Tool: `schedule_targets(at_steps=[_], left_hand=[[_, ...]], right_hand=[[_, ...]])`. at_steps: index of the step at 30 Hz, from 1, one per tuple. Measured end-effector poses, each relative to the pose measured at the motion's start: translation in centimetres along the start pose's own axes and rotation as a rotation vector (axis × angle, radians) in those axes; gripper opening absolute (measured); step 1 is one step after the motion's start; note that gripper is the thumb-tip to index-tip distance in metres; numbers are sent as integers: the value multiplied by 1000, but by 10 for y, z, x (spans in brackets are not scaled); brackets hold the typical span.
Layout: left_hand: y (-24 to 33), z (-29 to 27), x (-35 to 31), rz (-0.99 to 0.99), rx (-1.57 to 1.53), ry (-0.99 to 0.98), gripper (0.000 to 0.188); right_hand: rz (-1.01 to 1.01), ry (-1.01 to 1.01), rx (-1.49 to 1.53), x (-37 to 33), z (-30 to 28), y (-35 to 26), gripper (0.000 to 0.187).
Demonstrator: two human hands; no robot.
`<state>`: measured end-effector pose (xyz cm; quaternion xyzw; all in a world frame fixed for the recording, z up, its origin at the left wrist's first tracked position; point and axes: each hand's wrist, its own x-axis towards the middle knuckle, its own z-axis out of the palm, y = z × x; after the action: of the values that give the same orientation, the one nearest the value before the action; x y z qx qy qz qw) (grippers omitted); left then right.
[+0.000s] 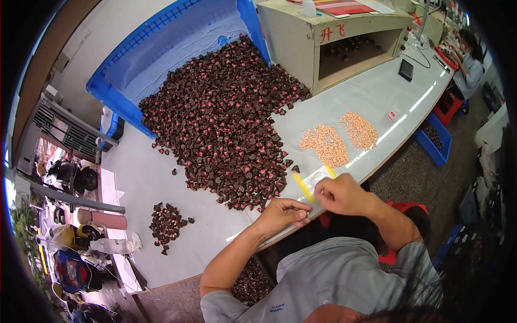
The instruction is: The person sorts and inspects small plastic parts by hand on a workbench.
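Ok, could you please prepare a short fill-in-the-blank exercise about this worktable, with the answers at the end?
1. The colour of the crate beside the large dark pile is ____.
2. In the picture, the light-orange piles lie to the ____ of the large dark pile.
3. The strips near the right hand are coloured ____.
4. The small dark pile lies to the ____ of the left hand.

Missing words: blue; right; yellow; left.

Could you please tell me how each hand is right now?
Left hand: fingers bent; grip cannot be told.
Right hand: curled closed; contents, if any, hidden.
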<state>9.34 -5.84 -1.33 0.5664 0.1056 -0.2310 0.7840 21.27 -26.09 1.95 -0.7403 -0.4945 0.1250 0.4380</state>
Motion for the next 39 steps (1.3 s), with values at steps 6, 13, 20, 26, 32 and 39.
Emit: schedule_targets(at_steps=[6, 13, 20, 26, 32, 39], left_hand=[[2, -3, -1, 8, -12, 12, 24], [-5, -5, 1, 65, -82, 32, 23], [-4, -7, 1, 29, -123, 54, 26], [-4, -8, 2, 28, -170, 41, 26], [-3, -7, 1, 22, -188, 71, 26], [-6, -8, 3, 36, -185, 68, 25]], right_hand=[[-115, 9, -555, 18, -37, 9, 9], [-108, -132, -681, 24, -32, 14, 12], [-113, -119, -679, 25, -30, 14, 10], [-110, -4, -288, 15, -14, -8, 10], [-137, 6, -158, 9, 11, -9, 12], [-178, 8, -171, 8, 20, -4, 11]])
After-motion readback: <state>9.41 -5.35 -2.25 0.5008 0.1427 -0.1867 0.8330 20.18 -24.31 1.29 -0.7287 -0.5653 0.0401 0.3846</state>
